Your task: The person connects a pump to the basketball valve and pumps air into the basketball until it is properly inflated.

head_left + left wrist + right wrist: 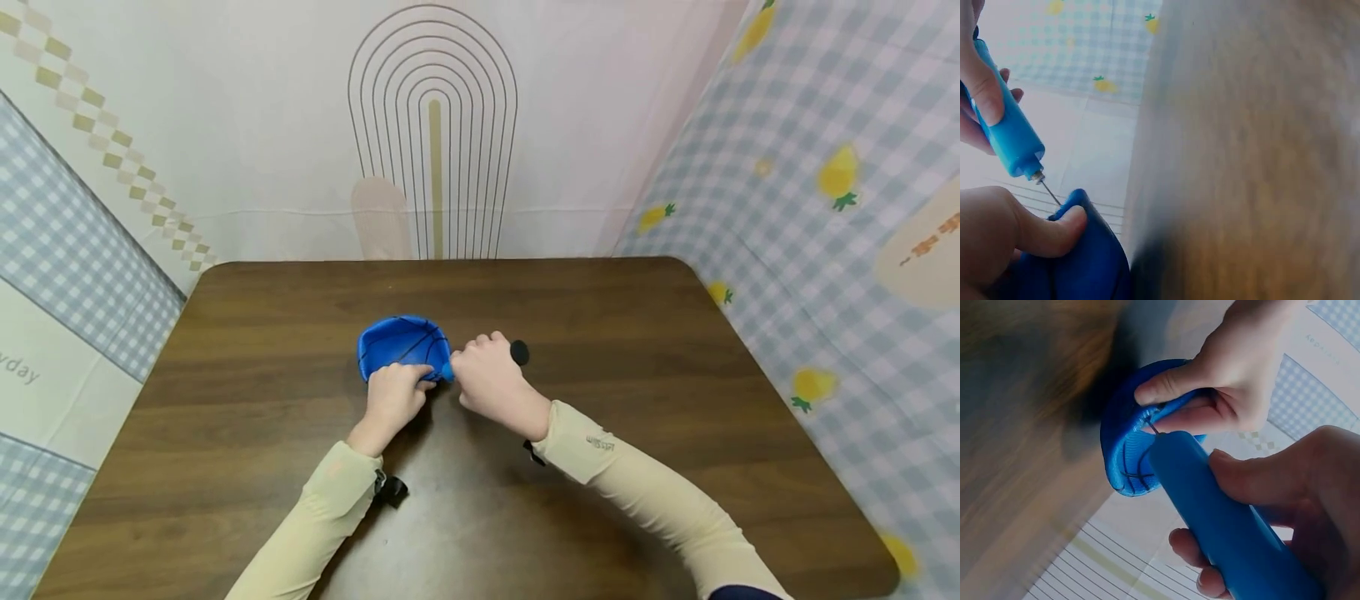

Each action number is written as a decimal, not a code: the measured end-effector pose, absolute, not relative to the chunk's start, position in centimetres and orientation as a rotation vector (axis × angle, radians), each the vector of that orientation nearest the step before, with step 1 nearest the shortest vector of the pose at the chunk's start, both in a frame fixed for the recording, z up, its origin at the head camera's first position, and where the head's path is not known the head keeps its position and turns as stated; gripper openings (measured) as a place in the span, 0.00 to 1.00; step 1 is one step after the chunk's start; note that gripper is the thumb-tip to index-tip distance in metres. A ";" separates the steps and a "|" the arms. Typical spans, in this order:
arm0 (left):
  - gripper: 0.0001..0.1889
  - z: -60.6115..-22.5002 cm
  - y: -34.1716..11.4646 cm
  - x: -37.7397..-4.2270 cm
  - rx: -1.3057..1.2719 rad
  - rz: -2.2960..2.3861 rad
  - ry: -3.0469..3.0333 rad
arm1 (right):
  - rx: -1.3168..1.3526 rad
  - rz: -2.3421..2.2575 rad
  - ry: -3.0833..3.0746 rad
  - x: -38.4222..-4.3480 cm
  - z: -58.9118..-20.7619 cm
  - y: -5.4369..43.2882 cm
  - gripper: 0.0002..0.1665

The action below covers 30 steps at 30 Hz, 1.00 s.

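Note:
A deflated blue ball point(402, 340) with black lines is caved in like a bowl over the table. My left hand point(393, 396) pinches its near rim between thumb and fingers. In my right hand point(495, 379) I grip a blue hand pump point(1210, 500), fingers wrapped round its barrel. The pump's black end knob point(519, 352) sticks out past that hand. A thin metal needle point(1051, 192) runs from the pump's tip to the ball beside my left thumb point(1063, 231). How deep the needle sits in the ball, I cannot tell.
Both hands work over a brown wooden table point(637, 333) with rounded corners. Behind it hangs a white patterned cloth point(277, 125), and a checked cloth with pineapples point(787, 225) hangs along the right. A black strap device point(390, 490) sits on my left wrist.

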<state>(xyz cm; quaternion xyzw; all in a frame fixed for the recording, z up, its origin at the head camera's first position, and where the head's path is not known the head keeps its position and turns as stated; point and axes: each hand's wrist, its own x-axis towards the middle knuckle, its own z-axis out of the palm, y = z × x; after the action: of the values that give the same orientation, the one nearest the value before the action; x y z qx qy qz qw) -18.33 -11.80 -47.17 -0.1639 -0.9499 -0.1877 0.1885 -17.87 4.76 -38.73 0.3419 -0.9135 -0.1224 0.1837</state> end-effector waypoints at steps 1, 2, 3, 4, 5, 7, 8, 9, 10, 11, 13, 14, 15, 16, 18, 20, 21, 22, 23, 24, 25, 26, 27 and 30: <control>0.05 -47.2 -11.8 -18.4 -0.473 -0.522 -2.661 | 0.961 -0.344 -2.582 -17.9 -38.7 4.6 0.19; 0.05 -47.2 -11.9 -18.4 -0.489 -0.522 -2.650 | 0.963 -0.337 -2.589 -17.9 -38.7 4.5 0.20; 0.04 -47.3 -11.9 -18.4 -0.505 -0.518 -2.643 | 0.967 -0.328 -2.596 -18.0 -38.7 4.4 0.20; 0.04 -47.3 -11.9 -18.4 -0.526 -0.517 -2.632 | 0.969 -0.319 -2.607 -18.0 -38.8 4.3 0.21; 0.04 -47.4 -11.9 -18.4 -0.547 -0.519 -2.620 | 0.971 -0.308 -2.616 -18.0 -38.8 4.3 0.22; 0.04 -47.5 -11.9 -18.4 -0.571 -0.519 -2.608 | 0.953 -0.292 -2.643 -18.1 -39.0 4.3 0.22; 0.04 -47.5 -11.9 -18.4 -0.579 -0.524 -2.604 | 0.938 -0.279 -2.658 -18.1 -39.1 4.3 0.21; 0.04 -47.5 -12.0 -18.4 -0.583 -0.528 -2.599 | 0.919 -0.266 -2.671 -18.2 -39.2 4.3 0.21; 0.05 -47.5 -12.0 -18.4 -0.588 -0.534 -2.595 | 0.897 -0.253 -2.685 -18.2 -39.3 4.4 0.20; 0.05 -47.5 -12.0 -18.5 -0.591 -0.536 -2.590 | 0.876 -0.241 -2.696 -18.3 -39.3 4.4 0.20; 0.05 -47.5 -12.1 -18.6 -0.609 -0.537 -2.583 | 0.847 -0.214 -2.716 -18.4 -39.4 4.3 0.21; 0.05 -47.4 -12.1 -18.6 -0.620 -0.538 -2.580 | 0.842 -0.203 -2.724 -18.4 -39.4 4.3 0.21; 0.05 -47.4 -12.2 -18.7 -0.630 -0.539 -2.577 | 0.836 -0.193 -2.731 -18.5 -39.5 4.2 0.22; 0.05 -47.4 -12.3 -18.8 -0.639 -0.542 -2.574 | 0.829 -0.185 -2.740 -18.6 -39.5 4.1 0.24; 0.05 -47.4 -12.4 -18.8 -0.661 -0.543 -2.567 | 0.818 -0.175 -2.753 -18.7 -39.5 4.0 0.27; 0.05 -47.6 -12.5 -18.9 -0.675 -0.544 -2.559 | 0.814 -0.175 -2.764 -18.8 -39.5 3.8 0.28; 0.05 -47.6 -12.6 -18.9 -0.680 -0.544 -2.556 | 0.813 -0.174 -2.766 -18.9 -39.5 3.7 0.28; 0.05 -47.7 -12.6 -18.9 -0.685 -0.542 -2.554 | 0.814 -0.176 -2.769 -18.9 -39.5 3.6 0.28; 0.05 -47.7 -12.7 -18.9 -0.689 -0.540 -2.554 | 0.819 -0.177 -2.773 -18.9 -39.6 3.5 0.27; 0.05 -47.8 -12.7 -18.9 -0.691 -0.540 -2.554 | 0.823 -0.177 -2.778 -18.9 -39.6 3.4 0.25; 0.05 -47.8 -12.7 -18.9 -0.694 -0.539 -2.556 | 0.824 -0.178 -2.784 -18.9 -39.7 3.3 0.24; 0.05 -47.8 -12.7 -18.9 -0.696 -0.542 -2.558 | 0.824 -0.175 -2.789 -18.8 -39.7 3.2 0.22; 0.06 -47.8 -12.7 -18.9 -0.698 -0.544 -2.559 | 0.818 -0.173 -2.796 -18.8 -39.8 3.2 0.22; 0.06 -47.8 -12.7 -18.9 -0.692 -0.560 -2.558 | 0.795 -0.153 -2.810 -18.8 -40.0 3.1 0.21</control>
<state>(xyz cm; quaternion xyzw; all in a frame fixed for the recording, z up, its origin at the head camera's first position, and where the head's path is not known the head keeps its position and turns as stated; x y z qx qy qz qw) -18.91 -12.66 -47.76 -0.2497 -0.9223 -0.2019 0.2150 -18.82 3.06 -40.02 0.2702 -0.9552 -0.0522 0.1086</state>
